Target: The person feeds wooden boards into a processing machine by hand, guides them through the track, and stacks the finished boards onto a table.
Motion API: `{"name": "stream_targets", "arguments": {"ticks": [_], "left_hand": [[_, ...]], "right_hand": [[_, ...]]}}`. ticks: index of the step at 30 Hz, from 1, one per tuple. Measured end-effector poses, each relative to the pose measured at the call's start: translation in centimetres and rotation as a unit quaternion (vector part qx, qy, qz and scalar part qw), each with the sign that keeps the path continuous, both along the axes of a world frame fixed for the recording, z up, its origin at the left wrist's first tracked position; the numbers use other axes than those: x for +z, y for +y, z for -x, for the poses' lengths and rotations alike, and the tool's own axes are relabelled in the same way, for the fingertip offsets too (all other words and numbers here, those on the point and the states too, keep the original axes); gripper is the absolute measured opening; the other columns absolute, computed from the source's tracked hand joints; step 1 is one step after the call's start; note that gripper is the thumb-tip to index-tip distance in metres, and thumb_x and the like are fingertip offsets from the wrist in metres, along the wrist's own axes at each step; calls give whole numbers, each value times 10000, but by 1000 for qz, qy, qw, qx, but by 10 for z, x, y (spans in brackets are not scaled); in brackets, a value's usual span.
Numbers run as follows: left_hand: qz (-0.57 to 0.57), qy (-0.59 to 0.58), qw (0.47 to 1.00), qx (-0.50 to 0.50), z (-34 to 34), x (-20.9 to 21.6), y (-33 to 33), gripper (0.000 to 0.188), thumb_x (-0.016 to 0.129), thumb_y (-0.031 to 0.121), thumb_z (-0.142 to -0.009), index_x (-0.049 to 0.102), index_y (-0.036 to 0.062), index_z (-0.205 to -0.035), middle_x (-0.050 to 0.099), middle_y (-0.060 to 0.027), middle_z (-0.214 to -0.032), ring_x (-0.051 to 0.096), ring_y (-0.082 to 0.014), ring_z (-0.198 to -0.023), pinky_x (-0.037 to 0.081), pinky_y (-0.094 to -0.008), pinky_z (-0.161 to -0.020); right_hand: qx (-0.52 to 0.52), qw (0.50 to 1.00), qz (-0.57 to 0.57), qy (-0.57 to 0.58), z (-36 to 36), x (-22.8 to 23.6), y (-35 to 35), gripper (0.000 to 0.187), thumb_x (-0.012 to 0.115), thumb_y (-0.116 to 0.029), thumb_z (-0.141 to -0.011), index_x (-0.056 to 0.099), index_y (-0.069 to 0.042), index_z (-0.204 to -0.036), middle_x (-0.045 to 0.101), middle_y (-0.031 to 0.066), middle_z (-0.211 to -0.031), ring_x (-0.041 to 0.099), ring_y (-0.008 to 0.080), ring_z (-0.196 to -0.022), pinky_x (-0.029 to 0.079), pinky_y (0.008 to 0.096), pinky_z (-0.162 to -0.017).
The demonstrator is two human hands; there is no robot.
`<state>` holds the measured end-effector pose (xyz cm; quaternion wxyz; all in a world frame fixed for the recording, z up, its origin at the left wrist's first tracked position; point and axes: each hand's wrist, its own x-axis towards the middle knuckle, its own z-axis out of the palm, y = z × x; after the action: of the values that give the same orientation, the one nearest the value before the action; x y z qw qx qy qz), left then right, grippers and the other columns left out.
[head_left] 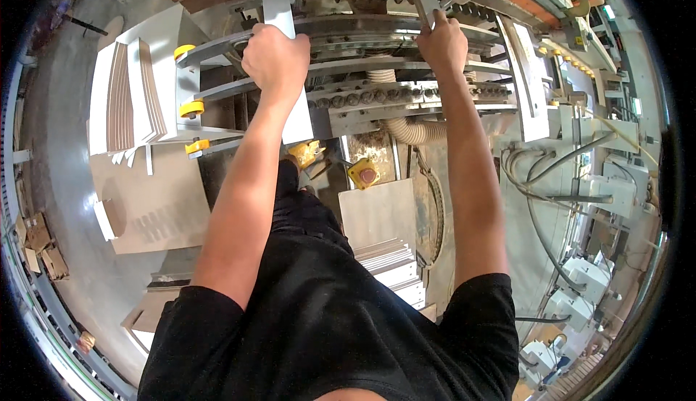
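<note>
My left hand (275, 60) is closed over a long white board (297, 122) that lies across the metal rails of a machine. My right hand (444, 42), farther right, is closed on a narrow light panel (426, 6) at the far side of the rails; its fingertips are partly hidden. Between my hands run the rails (362, 57) and a row of round chain rollers (362, 99). A third white board (528, 86) rests across the rails' right end.
White panels (119, 100) stand stacked at the left beside yellow wheels (191, 107). Near my body are a yellow box with a red button (364, 174), a ribbed hose (413, 131) and a stack of white strips (391, 263). Cables (536, 184) hang at the right.
</note>
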<state>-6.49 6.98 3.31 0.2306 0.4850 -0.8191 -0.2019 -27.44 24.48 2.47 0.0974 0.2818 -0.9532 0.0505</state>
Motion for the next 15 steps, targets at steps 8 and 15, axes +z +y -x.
{"name": "stream_targets", "arguments": {"ticks": [8, 15], "left_hand": [[-1, 19, 1000, 13, 0, -5, -1, 358, 730, 237, -703, 621, -76, -839, 689, -261, -781, 702, -414, -767, 558, -467, -730], [-26, 51, 998, -31, -9, -15, -1, 433, 721, 298, -778, 564, -87, -898, 681, -263, -756, 699, -423, -749, 561, -478, -720]], "right_hand": [[7, 999, 36, 1, -2, 3, 3, 441, 654, -222, -842, 579, -39, -1236, 620, 244, -1052, 650, 404, -980, 544, 475, -847], [-36, 991, 115, -58, 9, 1, 6, 514, 683, -305, -809, 633, -60, -1259, 678, 229, -1093, 661, 381, -1021, 525, 450, -892]]}}
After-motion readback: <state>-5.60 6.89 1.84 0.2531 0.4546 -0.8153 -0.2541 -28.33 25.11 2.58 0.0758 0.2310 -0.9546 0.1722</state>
